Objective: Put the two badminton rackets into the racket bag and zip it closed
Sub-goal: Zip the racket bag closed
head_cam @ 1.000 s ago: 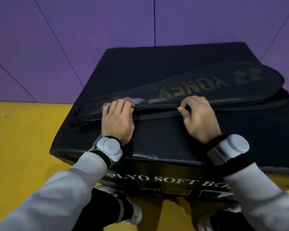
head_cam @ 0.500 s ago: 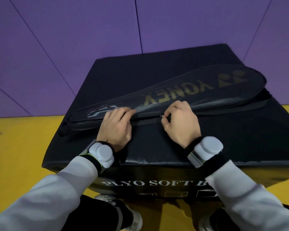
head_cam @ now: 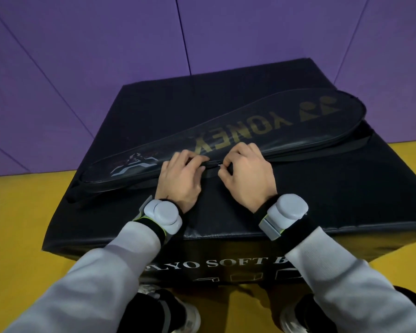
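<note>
On top of the black plyo box [head_cam: 322, 193], lying flat and slanting from a narrow end at near left to a broad head end at far right: the racket bag [head_cam: 262, 131]. No racket to be seen outside it, so both judged already inside, with nothing of the contents showing through the black cover. Pinching the small metal zip pull [head_cam: 219, 165] at the bag's near edge between curled fingers of the right grip [head_cam: 245, 174]. Pressing the cover down just left of the pull with the flat, fairly straight fingers of the left grip [head_cam: 180, 179], clasping nothing. Judged well into the zipping: apparently shut along the near edge to the right of the pull, though hard to tell on such dark cloth; seemingly yet to close from the pull toward the narrow end. Left to do, then: run the pull on to the end of its track and let go. Around the box, yellow floor [head_cam: 22, 224] and purple wall padding [head_cam: 106, 56].
</note>
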`<act>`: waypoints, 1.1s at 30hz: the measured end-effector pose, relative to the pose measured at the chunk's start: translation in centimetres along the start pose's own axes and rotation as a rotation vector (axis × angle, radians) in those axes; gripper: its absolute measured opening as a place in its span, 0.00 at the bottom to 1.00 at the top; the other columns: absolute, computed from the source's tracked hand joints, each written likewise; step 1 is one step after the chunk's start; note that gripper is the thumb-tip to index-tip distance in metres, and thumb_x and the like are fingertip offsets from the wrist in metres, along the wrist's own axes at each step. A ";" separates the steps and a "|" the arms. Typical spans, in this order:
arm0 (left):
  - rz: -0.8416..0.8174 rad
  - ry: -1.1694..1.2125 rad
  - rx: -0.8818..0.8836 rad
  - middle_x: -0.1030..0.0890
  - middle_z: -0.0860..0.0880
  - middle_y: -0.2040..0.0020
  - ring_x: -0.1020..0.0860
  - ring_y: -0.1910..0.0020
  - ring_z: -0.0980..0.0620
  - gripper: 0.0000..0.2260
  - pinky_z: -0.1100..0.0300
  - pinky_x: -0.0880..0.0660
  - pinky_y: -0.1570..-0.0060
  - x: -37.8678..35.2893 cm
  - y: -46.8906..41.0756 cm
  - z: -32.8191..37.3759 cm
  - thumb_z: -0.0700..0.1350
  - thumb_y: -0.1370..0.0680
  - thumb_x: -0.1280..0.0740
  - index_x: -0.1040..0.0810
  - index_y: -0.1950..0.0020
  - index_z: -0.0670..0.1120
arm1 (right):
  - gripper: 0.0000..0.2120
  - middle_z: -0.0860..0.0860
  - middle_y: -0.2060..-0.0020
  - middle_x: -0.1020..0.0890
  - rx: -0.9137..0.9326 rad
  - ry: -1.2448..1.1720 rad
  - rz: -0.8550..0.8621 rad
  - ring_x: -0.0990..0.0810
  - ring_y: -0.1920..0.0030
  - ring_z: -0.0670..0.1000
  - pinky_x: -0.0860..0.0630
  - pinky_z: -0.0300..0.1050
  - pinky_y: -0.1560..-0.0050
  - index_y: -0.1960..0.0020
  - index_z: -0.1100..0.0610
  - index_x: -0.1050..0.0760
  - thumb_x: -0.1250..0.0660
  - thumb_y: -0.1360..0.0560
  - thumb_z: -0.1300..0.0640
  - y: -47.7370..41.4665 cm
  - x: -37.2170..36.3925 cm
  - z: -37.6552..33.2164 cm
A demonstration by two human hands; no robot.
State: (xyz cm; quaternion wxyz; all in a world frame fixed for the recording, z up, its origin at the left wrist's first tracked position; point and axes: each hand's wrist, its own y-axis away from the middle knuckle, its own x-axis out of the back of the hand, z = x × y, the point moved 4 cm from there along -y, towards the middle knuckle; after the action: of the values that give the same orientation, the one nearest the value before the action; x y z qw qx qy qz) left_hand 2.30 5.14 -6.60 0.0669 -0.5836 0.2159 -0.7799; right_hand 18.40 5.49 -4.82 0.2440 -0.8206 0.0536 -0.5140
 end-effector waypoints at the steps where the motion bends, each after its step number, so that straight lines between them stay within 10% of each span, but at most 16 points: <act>1: 0.003 -0.001 0.004 0.24 0.53 0.45 0.28 0.44 0.51 0.10 0.53 0.32 0.43 -0.1 0.0 0.0 0.47 0.18 0.37 0.22 0.37 0.52 | 0.08 0.49 0.53 0.21 -0.005 0.011 0.005 0.25 0.48 0.53 0.35 0.42 0.64 0.58 0.56 0.19 0.32 0.25 0.52 0.0 0.1 0.1; 33: 0.057 -0.044 -0.164 0.24 0.53 0.48 0.28 0.48 0.52 0.13 0.58 0.35 0.47 0.3 0.3 0.9 0.49 0.20 0.38 0.22 0.38 0.50 | 0.04 0.52 0.54 0.18 -0.009 -0.264 -0.030 0.24 0.50 0.53 0.28 0.47 0.48 0.58 0.58 0.23 0.31 0.26 0.59 0.9 1.9 4.7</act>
State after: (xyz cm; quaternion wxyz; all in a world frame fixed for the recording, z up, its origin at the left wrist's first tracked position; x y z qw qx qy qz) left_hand 3.04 4.55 -6.24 0.0459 -0.5977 0.2939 -0.7445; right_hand 23.54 5.71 -5.34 0.2376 -0.8829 0.0112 -0.4049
